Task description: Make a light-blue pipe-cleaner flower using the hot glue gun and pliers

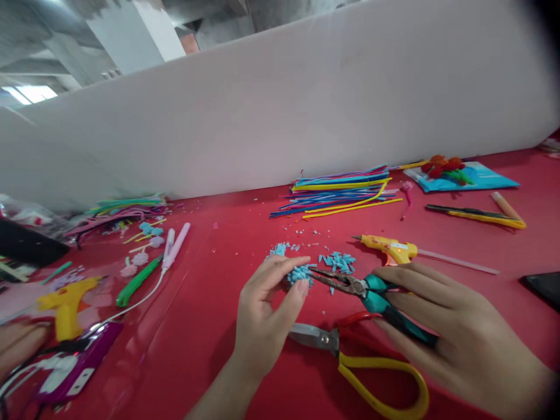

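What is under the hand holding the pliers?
Under the right hand and its teal-handled pliers lie yellow-handled scissors on the red table. The hand covers part of their handles.

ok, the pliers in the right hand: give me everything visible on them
The pliers are a needle-nose pair with dark, rusty-looking metal jaws and teal handles that look rubber-coated. They lie nearly level above the red table, tips pointing left. The right hand wraps the handles; the jaws, slightly parted, reach the blue fuzzy piece pinched in the left hand. Yellow-handled scissors lie beneath.
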Tool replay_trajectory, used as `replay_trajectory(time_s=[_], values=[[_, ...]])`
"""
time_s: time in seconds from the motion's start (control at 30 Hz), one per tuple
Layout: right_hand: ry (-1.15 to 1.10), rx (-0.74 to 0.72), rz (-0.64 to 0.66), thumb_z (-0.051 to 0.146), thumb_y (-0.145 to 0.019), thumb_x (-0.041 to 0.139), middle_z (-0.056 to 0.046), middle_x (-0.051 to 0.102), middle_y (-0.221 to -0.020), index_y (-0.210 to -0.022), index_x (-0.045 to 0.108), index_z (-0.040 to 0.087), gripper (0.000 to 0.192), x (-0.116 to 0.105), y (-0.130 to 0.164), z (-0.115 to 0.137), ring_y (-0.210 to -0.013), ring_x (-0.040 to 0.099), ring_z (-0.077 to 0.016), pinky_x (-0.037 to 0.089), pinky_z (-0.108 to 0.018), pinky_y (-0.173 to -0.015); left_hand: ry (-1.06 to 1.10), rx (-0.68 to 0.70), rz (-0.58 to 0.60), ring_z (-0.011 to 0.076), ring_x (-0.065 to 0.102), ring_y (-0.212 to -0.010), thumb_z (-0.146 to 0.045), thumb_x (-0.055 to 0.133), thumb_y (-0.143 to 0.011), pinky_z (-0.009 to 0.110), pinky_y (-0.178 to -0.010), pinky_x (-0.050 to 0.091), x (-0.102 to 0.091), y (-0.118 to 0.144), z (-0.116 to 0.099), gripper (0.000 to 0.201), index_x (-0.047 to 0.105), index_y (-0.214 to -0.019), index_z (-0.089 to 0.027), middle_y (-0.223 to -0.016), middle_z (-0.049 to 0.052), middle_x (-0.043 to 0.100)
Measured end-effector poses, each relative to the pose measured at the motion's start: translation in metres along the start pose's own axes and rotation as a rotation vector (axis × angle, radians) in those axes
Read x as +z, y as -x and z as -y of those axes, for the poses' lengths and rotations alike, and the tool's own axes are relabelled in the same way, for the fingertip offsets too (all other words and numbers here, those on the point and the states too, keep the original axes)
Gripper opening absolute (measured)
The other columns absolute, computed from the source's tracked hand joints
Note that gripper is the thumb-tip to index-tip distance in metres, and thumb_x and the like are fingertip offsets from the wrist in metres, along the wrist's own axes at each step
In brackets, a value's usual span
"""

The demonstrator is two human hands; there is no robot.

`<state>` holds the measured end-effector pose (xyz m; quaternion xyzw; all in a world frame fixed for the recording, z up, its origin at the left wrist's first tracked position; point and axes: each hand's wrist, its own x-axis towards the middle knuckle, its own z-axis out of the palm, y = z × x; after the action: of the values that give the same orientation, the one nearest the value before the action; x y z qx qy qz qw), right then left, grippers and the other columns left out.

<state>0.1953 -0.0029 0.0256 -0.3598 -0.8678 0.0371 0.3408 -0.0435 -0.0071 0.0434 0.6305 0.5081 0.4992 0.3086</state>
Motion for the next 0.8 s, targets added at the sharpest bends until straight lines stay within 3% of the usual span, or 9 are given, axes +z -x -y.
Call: replay_trajectory(time_s=[0.13, 0.47, 0.8], values=[[-0.002, -0.016, -0.023, 0.020, -0.085, 0.058, -0.006, 0.067, -0.103, -0.093, 0.064, 0.021, 0.010, 0.0000, -0.0002, 0.0015, -0.089, 0.065, -0.0239, 0.053, -0.039, -0.077, 0.020, -0.030, 0.002, 0.0107, 0.053, -0.075, -0.022, 0.058, -0.088, 0.021, -0.067, 0.045, -0.0002, 0.0009, -0.0002, 0.022, 0.071, -0.104, -0.028, -0.090, 0.000, 0.057], [-0.022, -0.022, -0.031, 0.019, -0.086, 0.056, -0.004, 0.068, -0.097, -0.101, 0.063, 0.022, 0.017, -0.0024, -0.0043, 0.0026, -0.087, 0.064, -0.0212, 0.053, -0.036, -0.076, 0.208, -0.113, 0.019, 0.0092, 0.051, -0.070, -0.027, 0.060, -0.088, 0.020, -0.059, 0.041, 0.0011, 0.0018, 0.0044, 0.022, 0.071, -0.106, -0.029, -0.085, 0.000, 0.054], [-0.012, -0.020, -0.028, 0.018, -0.085, 0.058, -0.003, 0.067, -0.099, -0.099, 0.065, 0.022, 0.016, -0.0023, -0.0015, 0.0020, -0.087, 0.062, -0.0201, 0.051, -0.035, -0.075, 0.196, -0.121, 0.007, 0.0080, 0.052, -0.066, -0.026, 0.061, -0.086, 0.019, -0.057, 0.041, 0.0010, 0.0023, 0.0006, 0.019, 0.073, -0.102, -0.027, -0.083, -0.001, 0.055]])
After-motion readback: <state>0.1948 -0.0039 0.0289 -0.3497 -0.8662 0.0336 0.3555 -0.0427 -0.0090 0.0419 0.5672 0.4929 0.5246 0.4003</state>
